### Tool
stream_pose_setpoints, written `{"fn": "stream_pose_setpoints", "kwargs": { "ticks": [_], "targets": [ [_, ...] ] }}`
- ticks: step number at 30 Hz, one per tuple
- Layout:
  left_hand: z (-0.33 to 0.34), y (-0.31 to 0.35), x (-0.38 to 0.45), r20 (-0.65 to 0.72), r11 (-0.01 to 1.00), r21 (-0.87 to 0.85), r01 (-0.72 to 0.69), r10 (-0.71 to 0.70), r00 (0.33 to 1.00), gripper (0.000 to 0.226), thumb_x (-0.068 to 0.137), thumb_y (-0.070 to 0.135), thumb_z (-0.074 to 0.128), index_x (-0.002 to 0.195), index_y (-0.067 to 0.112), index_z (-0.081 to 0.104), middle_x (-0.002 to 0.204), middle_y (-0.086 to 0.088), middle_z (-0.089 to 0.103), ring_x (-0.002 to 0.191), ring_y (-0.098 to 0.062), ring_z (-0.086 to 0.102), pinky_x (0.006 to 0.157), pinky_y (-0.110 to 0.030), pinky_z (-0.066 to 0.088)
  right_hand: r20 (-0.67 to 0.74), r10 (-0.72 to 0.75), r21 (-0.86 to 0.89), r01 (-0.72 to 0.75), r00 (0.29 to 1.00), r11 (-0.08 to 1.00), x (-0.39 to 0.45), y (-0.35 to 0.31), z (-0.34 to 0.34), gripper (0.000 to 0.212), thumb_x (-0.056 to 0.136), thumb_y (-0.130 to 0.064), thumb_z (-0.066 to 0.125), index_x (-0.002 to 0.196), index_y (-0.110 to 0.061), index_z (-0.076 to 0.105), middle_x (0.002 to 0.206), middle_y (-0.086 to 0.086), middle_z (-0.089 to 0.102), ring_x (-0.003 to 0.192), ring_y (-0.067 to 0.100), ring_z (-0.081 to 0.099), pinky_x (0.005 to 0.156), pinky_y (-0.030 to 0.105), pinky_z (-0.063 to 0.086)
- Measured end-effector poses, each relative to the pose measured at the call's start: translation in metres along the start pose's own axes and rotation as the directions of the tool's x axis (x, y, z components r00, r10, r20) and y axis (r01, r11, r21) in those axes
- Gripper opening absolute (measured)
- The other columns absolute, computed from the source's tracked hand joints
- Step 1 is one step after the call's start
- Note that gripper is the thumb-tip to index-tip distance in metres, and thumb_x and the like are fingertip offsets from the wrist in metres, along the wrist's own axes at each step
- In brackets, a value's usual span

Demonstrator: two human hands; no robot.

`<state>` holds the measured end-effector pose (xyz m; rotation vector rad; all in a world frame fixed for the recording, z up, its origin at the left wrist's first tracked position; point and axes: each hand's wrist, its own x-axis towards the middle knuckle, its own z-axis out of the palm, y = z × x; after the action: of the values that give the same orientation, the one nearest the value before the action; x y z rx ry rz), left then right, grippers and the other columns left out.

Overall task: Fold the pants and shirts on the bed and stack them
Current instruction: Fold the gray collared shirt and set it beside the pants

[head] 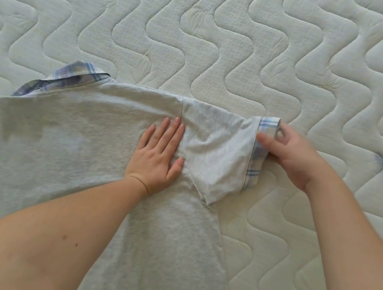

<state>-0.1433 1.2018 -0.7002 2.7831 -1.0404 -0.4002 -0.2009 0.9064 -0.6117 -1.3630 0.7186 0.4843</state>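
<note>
Quilted white mattress under grey shirt, back up, plaid collar far left. Left hand flat, pinning shoulder seam. Right hand pinches plaid sleeve cuff. I judge sleeve fold starting; next, swing sleeve inward across back.

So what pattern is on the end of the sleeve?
The sleeve cuff is plaid: blue and white checks, pinched by the right hand. Head view shows it best.

Shirt under my hands: matt grey heathered jersey cloth, woven plaid collar and cuff. Bed: cream quilted textured fabric, matt.
</note>
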Motion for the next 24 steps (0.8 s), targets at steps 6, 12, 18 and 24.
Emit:
{"fn": "stream_pose_setpoints", "kwargs": {
  "ticks": [6,12,18,24],
  "targets": [
    [-0.003,0.001,0.001,0.006,1.0,0.008,0.003,-0.003,1.0,0.07,0.096,0.046,0.025,0.158,0.015,0.012,0.166,-0.001,0.007,0.153,-0.017,0.001,0.123,-0.041,0.002,-0.007,0.015,-0.4,-0.016,1.0,0.916,-0.01,0.017,0.008,0.029,0.079,-0.022,0.081,0.106,-0.025,0.073,0.1,-0.012,0.075,0.095,0.001,0.068,0.084,0.017,0.052],
    [-0.002,0.001,0.001,0.017,1.0,0.008,0.003,-0.004,1.0,0.071,0.097,0.047,0.024,0.158,0.016,0.01,0.166,-0.001,0.005,0.153,-0.017,0.0,0.123,-0.042,0.002,-0.339,-0.28,-0.592,0.027,0.898,0.805,-0.013,0.035,0.023,0.019,0.092,-0.04,0.062,0.099,-0.024,0.07,0.085,-0.01,0.068,0.081,0.012,0.061,0.067,0.028,0.04],
    [-0.002,0.001,0.001,0.012,1.0,0.007,0.007,-0.007,1.0,0.071,0.096,0.047,0.024,0.158,0.016,0.01,0.166,-0.001,0.005,0.153,-0.017,0.0,0.124,-0.042,0.002,-0.463,-0.021,-0.508,-0.246,0.886,0.825,-0.028,0.056,0.031,0.065,0.082,-0.074,0.048,0.053,-0.017,0.036,0.04,-0.009,0.037,0.049,0.017,0.042,0.05,0.033,0.031],
    [0.0,0.0,0.001,-0.002,1.0,0.012,0.004,-0.004,1.0,0.07,0.097,0.047,0.025,0.158,0.016,0.01,0.166,-0.001,0.005,0.153,-0.017,0.001,0.123,-0.042,0.003,-0.289,0.0,-0.27,-0.081,0.957,0.96,-0.055,0.064,0.042,0.041,0.071,-0.051,0.08,0.105,-0.031,0.067,0.092,-0.018,0.073,0.083,-0.003,0.067,0.072,0.022,0.05]
  ]
}}
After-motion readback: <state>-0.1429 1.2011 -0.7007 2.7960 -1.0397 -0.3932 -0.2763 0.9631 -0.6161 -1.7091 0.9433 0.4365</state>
